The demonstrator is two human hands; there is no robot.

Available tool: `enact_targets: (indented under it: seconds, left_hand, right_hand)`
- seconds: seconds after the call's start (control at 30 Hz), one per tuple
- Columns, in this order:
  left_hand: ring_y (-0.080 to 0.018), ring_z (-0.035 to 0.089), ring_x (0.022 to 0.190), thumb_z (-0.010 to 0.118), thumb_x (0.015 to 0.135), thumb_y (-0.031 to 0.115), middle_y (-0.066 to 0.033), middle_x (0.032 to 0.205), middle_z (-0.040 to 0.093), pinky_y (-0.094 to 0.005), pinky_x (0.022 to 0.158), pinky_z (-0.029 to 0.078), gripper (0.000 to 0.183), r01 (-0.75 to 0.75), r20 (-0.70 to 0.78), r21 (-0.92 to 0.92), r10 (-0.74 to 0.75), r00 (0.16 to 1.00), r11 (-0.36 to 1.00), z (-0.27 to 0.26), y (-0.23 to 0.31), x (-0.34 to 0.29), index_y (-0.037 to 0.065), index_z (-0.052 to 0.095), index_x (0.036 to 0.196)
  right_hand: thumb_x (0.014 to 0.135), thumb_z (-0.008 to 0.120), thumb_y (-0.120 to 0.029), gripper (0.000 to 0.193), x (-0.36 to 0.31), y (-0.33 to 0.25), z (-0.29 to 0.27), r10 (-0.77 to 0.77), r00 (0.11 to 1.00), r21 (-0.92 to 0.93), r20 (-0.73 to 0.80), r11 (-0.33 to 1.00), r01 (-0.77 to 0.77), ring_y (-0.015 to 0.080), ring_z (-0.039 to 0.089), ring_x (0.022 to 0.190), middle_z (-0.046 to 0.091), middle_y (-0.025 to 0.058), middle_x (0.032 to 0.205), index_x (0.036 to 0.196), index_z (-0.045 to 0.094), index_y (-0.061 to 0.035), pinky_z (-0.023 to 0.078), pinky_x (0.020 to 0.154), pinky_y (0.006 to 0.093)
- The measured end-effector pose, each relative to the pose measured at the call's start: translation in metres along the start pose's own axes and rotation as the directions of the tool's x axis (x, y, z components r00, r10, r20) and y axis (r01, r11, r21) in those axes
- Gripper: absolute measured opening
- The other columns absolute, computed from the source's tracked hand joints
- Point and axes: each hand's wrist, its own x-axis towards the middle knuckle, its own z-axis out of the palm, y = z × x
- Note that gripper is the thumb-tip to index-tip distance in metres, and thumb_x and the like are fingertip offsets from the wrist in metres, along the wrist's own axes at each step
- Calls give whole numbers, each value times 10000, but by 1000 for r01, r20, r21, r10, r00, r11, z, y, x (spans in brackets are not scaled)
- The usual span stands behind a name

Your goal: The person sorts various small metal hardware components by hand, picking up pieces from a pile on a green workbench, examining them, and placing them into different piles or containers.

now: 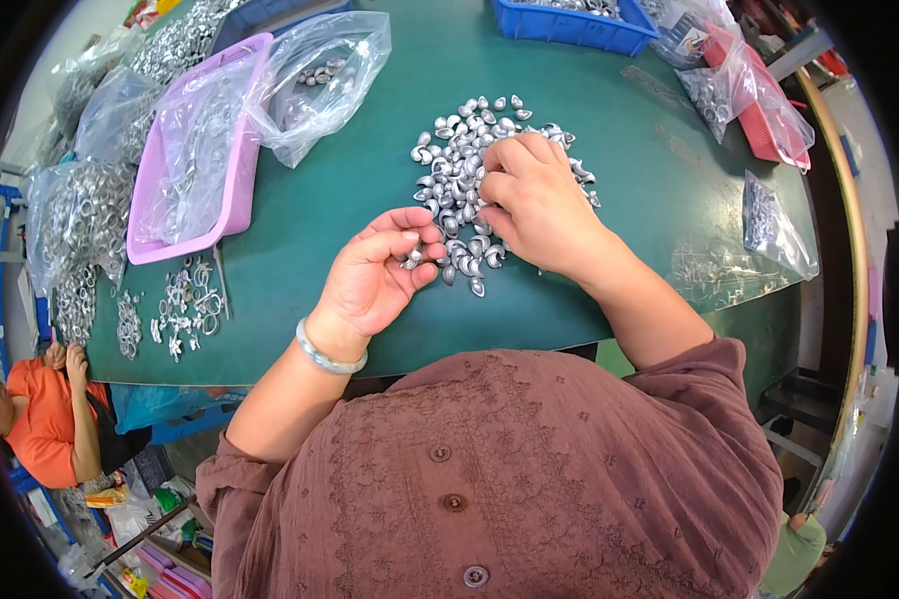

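A loose pile of small silver teardrop-shaped metal pieces [459, 165] lies on the green table in front of me. At its near left edge my left hand [362, 280] is turned palm up, fingers curled around a few small silver metal pieces [412, 260]. My right hand [539, 205] reaches over the right side of the pile with its fingers bent down and pressed together among the pieces. Its fingertips are partly hidden, so whatever they pinch does not show. A pale bangle [328, 351] circles my left wrist.
A pink basket [240, 190] with plastic bags stands at left, near loose silver rings [192, 299]. A blue tray [569, 30] sits at the far edge, a red basket [774, 130] and a clear bag [774, 230] at right. Another person in orange [45, 414] works at far left.
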Motion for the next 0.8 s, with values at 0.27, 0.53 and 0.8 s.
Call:
enact_targets:
  seconds: [0.27, 0.53, 0.8]
  left_hand:
    - [-152, 520, 724, 481, 769, -18, -55, 829, 547, -242, 613, 433, 200, -63, -40, 81, 67, 997, 995, 2, -1, -3, 30, 537, 955]
    - [-133, 508, 703, 498, 792, 28, -48, 795, 539, -227, 584, 415, 170, -51, -76, 110, 60, 995, 993, 4, 3, -5, 26, 528, 959]
    - [-90, 520, 661, 560, 830, 125, -26, 781, 558, -208, 555, 420, 164, -91, -71, 182, 106, 992, 979, 23, 2, -15, 35, 541, 965]
  right_hand:
    - [656, 595, -108, 60, 0, -3, 5, 1, 1000, -82, 11, 997, 0, 239, 449, 875, 493, 66, 846, 690, 590, -59, 358, 761, 346]
    - [609, 550, -93, 88, 12, -6, 32, -86, 996, -97, 26, 991, 88, 227, 445, 891, 498, 53, 856, 668, 614, -78, 345, 795, 340]
    - [733, 626, -39, 46, 16, -11, 7, 145, 985, 821, 98, 548, -162, 164, 535, 733, 576, 41, 745, 778, 632, -41, 426, 651, 271]
